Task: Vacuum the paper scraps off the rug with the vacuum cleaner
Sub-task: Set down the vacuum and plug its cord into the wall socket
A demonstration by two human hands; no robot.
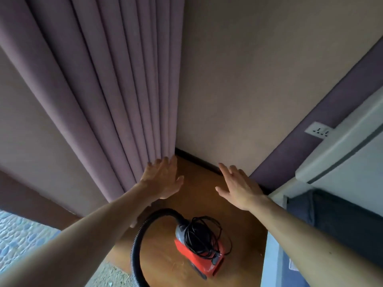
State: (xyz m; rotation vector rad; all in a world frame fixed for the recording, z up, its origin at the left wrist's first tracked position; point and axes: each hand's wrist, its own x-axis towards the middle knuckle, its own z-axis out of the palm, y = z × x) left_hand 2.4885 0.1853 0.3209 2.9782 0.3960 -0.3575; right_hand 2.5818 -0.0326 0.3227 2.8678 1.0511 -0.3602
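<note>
Fingers (166,165) of the left hand (163,180) are straight and a little spread, back of the hand to the camera, holding nothing; their tips lie against the lower folds of the mauve curtain (103,90) in this view, though whether they touch the cloth cannot be told. Across from them the fingers (226,171) of the right hand (240,189) are likewise straight and fanned, thumb out to the side, with nothing in them, raised in front of the dark skirting (199,160) at the foot of the beige wall (259,79). Both bare forearms reach forward from the lower corners, well apart. Below and between the hands, clear of both, the red vacuum cleaner (200,255) sits on the wooden floor (199,183), near the corner of the room. A black cord (202,233) is wound loosely round its body, and a black ribbed hose (134,247) arcs from its top to the left, then runs down past the bottom edge. At the lower left a grey speckled covering (107,272) meets the wood, beside a pale blue pebbled surface (20,241). To the right stands a white unit (342,154), with a white socket (318,130) on the purple wall strip (300,146) behind it
</note>
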